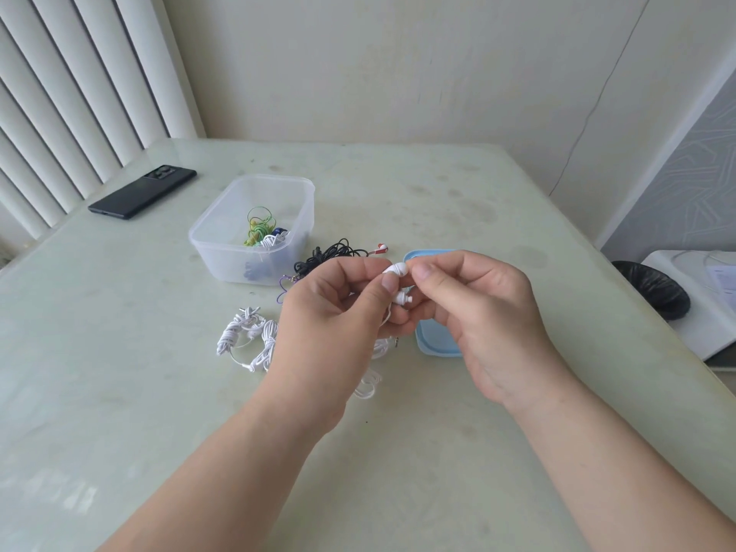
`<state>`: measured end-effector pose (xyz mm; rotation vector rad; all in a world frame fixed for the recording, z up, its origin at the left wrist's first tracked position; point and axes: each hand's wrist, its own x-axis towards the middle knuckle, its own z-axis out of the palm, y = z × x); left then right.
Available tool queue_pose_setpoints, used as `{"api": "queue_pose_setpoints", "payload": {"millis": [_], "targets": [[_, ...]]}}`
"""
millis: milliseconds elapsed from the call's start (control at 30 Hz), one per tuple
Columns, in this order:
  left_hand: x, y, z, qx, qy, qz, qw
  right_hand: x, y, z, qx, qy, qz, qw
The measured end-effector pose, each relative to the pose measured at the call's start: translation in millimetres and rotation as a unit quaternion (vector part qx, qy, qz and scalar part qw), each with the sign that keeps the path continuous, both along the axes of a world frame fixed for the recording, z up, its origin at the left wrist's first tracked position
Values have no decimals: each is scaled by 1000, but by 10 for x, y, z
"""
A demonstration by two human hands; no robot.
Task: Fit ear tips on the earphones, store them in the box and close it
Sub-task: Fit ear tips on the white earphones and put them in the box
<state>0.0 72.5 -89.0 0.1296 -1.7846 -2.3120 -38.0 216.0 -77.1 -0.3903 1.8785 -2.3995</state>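
while the left hand is pinching a white earbud between thumb and forefinger, the right hand is pinching the white ear tip at its nose. both hands are clamped and meeting above the middle of the desk. whether the tip is fully seated is too small to tell. to fit it well, i judge it should be going straight along the stem with a slight twist, the bud gripped close to the nozzle. a second earbud is poking out bare just below. the blue lid is lying under the right hand. the clear box is standing open toward the far left corner, black earphones beside it.
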Motion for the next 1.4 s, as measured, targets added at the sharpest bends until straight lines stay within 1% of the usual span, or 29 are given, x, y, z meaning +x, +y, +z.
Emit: {"api": "queue_pose_setpoints", "payload": {"millis": [67, 133, 300, 467, 600, 733, 800, 933, 1133, 1200, 1300, 1400], "targets": [[-6, 9, -1, 6, -6, -7, 1000, -19, 34, 26, -1, -14, 11, 1000], [-10, 15, 0, 22, -12, -11, 1000, -47, 79, 29, 17, -13, 16, 1000], [-15, -13, -10, 38, -11, -22, 999, -85, 140, -17, 82, 37, 25, 996], [-6, -26, -1, 54, -19, -19, 998, -34, 103, -42, 143, 103, -2, 984], [-12, -42, -1, 28, -27, -48, 998, -72, 125, -25, 144, 96, -23, 985], [-9, -41, -9, 12, -33, -63, 997, -99, 154, 21, 71, 41, -8, 997], [-16, -46, -18, 4, -35, -55, 998, -108, 154, 17, 81, 58, 2, 995], [-22, -43, -10, -2, -44, -50, 998, -95, 156, 25, 150, 112, 22, 982], [-24, -61, -23, -18, -54, -55, 997, -97, 159, -12, 154, 136, 19, 978], [-24, -68, -14, -26, -57, -54, 997, -97, 165, -15, 169, 144, 24, 975], [-23, -58, -11, -20, -60, -56, 996, -103, 182, -20, 192, 168, 20, 967], [-13, -46, -12, -20, -60, -58, 996, -99, 181, -31, 191, 190, 19, 963]]}}
